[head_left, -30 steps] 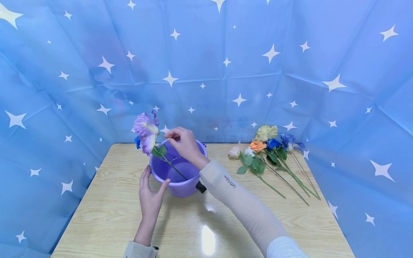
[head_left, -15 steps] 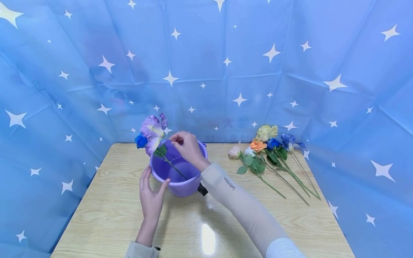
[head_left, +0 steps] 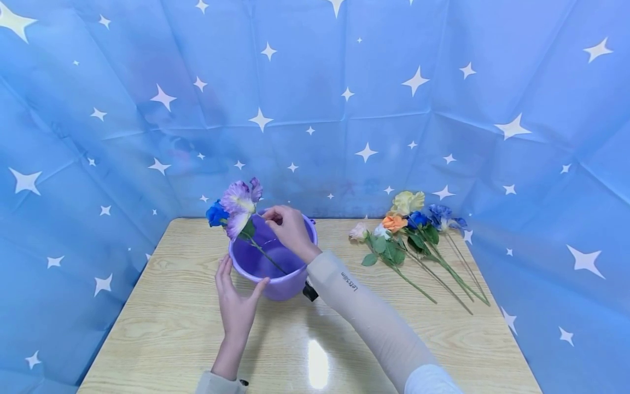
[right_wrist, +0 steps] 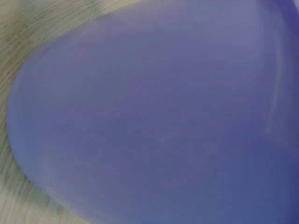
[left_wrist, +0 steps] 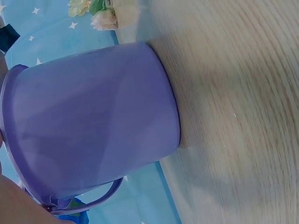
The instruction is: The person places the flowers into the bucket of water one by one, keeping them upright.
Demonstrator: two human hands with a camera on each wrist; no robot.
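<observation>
In the head view, my right hand (head_left: 290,225) is over the far part of a purple bucket (head_left: 285,289), its thumb and fingertips pinching the thin stem of a purple-and-white iris (head_left: 238,200). The iris bloom leans left across the bucket's rim. Behind it shows a blue rose (head_left: 215,213), whose leafy green stem (head_left: 266,256) slants down into the bucket. My left hand (head_left: 236,303) touches the near left of the bucket with spread fingers, thumb at the front rim. In the left wrist view, the bucket (left_wrist: 93,121) stands upright. Its wall (right_wrist: 140,116) fills most of the right wrist view.
Several artificial flowers lie on the wooden table (head_left: 162,323) at the right: a yellow bloom (head_left: 407,202), an orange rose (head_left: 394,222), a pale pink rose (head_left: 359,231) and blue blooms (head_left: 439,215). A blue star-patterned cloth (head_left: 315,82) hangs behind and around the table.
My right hand has shifted slightly right and down, bringing the iris bloom the same way and uncovering more of the blue rose. The left thumb has slid a little right along the rim.
</observation>
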